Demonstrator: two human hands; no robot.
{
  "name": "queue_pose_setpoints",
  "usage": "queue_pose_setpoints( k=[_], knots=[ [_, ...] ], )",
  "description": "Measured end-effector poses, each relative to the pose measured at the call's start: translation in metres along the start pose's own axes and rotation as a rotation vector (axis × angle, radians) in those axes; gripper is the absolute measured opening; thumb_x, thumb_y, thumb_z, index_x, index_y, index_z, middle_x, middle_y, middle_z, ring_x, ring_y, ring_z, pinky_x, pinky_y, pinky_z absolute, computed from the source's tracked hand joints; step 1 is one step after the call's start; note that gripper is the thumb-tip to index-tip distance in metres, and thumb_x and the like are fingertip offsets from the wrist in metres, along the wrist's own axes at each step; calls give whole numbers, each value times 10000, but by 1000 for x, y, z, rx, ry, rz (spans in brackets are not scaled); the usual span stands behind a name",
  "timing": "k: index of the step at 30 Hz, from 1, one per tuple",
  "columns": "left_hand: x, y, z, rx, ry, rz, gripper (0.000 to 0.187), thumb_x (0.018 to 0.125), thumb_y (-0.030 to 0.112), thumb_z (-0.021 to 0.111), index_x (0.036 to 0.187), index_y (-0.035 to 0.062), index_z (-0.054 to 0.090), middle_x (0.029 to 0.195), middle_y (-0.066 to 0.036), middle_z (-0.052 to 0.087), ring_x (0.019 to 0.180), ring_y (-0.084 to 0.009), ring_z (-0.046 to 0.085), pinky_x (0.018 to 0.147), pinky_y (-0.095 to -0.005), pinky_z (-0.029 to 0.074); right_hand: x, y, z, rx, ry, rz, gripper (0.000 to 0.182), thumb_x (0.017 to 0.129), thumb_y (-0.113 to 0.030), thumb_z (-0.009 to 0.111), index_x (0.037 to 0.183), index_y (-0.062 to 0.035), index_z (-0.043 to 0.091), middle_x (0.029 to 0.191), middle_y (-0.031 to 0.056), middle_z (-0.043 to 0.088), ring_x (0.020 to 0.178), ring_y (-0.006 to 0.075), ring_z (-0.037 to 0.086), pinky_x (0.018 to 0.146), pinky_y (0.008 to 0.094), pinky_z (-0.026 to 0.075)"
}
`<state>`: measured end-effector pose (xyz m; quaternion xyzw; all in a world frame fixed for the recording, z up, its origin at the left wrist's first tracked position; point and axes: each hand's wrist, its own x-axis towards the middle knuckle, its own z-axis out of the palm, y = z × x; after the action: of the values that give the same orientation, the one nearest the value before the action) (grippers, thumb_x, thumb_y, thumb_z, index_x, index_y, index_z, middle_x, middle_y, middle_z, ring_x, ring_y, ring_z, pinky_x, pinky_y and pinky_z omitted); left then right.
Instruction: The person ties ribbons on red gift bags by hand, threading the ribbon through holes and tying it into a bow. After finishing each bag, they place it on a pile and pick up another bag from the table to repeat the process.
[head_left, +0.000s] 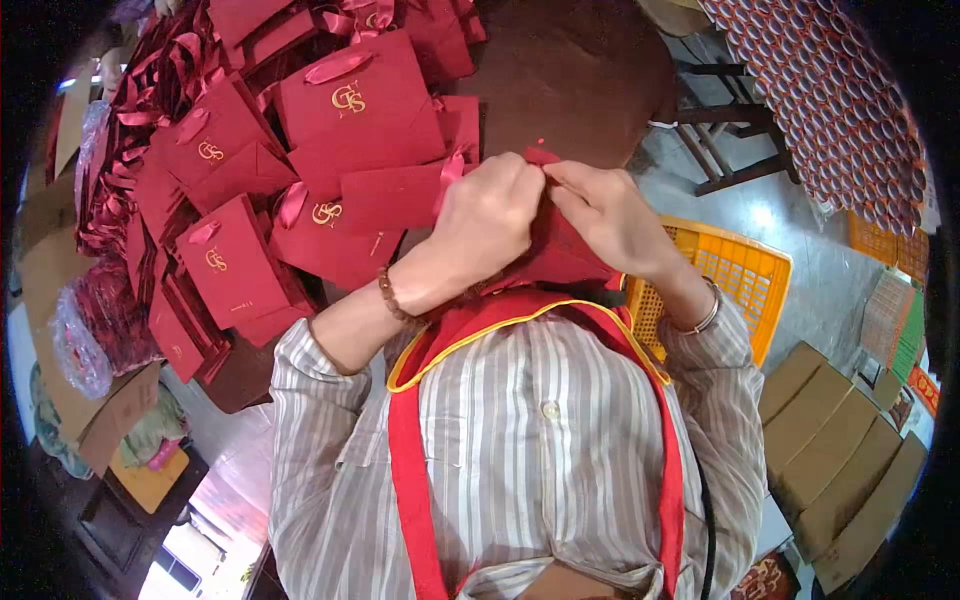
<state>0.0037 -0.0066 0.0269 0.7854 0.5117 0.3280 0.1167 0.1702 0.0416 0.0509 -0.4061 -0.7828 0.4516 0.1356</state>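
Close in front of my apron, a red paper gift bag point(562, 248) is held between both hands at the table's near edge. My left hand point(487, 215), with a beaded bracelet at the wrist, is closed with its fingers pinching the bag's upper edge. Opposite it, my right hand point(612, 212) pinches the same edge, thumb and fingertips almost meeting the left ones. What the fingertips do with the edge is partly hidden. Beside my left hand lie several finished red bags point(360, 110) with gold lettering and pink ribbon handles.
The brown round table point(570, 70) carries heaped bags on its left. A yellow plastic crate point(740, 280) stands right of my body. Stacked cardboard point(845, 450) sits lower right. A stool point(725, 130) and a surface covered with many round red-and-white items point(830, 90) are at upper right.
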Motion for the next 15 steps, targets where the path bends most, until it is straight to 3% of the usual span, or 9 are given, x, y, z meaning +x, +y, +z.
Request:
queue_pose_setpoints(
  k=[2,3,5,8,11,13,15],
  knots=[
    [0,-7,5,-238,43,-196,63,743,13,610,777,-19,568,725,-166,570,676,-328,585,572,-347,460,2,18,3,64,4,-75,258,859,-109,523,1049,61,561,949,160,645,887,204,617,755,300,464],
    [2,-12,2,-349,-20,-349,73,777,45,623,806,-19,604,732,-130,619,686,-229,616,609,-287,466,4,26,3,62,6,-76,258,859,-109,523,1049,61,561,949,160,645,887,204,617,755,300,464],
    [-2,-17,1,-683,-69,-653,84,808,57,609,852,-12,628,754,-65,642,701,-113,588,634,-249,456,8,37,3,174,-58,35,264,874,-115,526,1065,62,561,962,95,639,889,125,571,772,263,455],
    [-8,-20,3,-677,47,-644,104,811,65,605,865,-20,630,723,-79,637,645,-89,560,569,-252,434,8,49,0,317,-67,53,256,869,-115,538,1053,61,564,918,66,632,831,99,563,741,237,452],
    [-11,-17,1,-651,33,-594,107,805,55,605,881,-14,633,715,-83,627,641,-99,561,565,-256,432,10,38,-7,425,-124,172,249,867,-124,547,1038,56,570,909,50,631,807,87,559,727,228,448],
    [-7,-10,-5,-581,-32,-625,96,813,58,607,870,-12,638,769,-57,646,708,-96,582,635,-242,455,12,33,-10,431,-165,253,242,869,-127,549,1030,52,574,908,43,631,799,82,558,723,224,447],
    [-5,-7,-3,-419,-4,-443,83,793,61,627,842,-7,630,751,-96,635,687,-147,600,620,-268,459,12,35,-11,269,-162,158,235,877,-119,541,1040,46,579,910,30,628,818,76,553,739,214,443]
  ],
)
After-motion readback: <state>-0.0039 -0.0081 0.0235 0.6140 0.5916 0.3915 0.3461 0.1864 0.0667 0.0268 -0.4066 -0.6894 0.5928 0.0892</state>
